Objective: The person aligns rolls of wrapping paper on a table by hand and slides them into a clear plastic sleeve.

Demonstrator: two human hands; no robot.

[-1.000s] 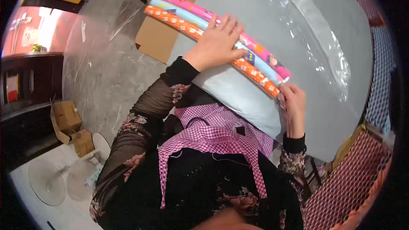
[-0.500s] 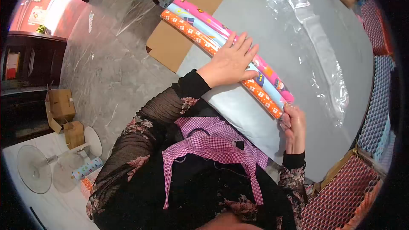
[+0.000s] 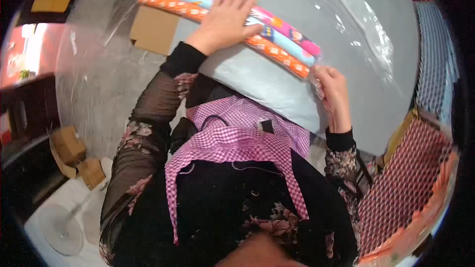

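Note:
Three wrapping paper rolls lie side by side on a grey table: a pink roll [image 3: 303, 39], a light blue roll [image 3: 292, 47] and an orange roll [image 3: 170, 5] with white figures. Across their middle rests my left hand [image 3: 225, 22], open and palm down, fingers stretched over the pink roll. At the rolls' right end, my right hand [image 3: 334, 86] is closed on clear plastic film [image 3: 316, 83] that gathers around that end. Its fingertips are partly hidden, and the film is hard to make out along the rolls.
Another clear plastic sleeve [image 3: 363, 12] lies flat on the grey table [image 3: 366, 113]. Cardboard [image 3: 153, 29] sits under the rolls' left end. Patterned rolls in red [image 3: 396, 202] and blue [image 3: 438, 64] are stacked at the right. Cardboard boxes [image 3: 69, 146] stand at lower left.
The view has shifted, so rolls and hands appear higher and the rolls further left. My left hand stays flat on the rolls and my right hand keeps its grip at their end.

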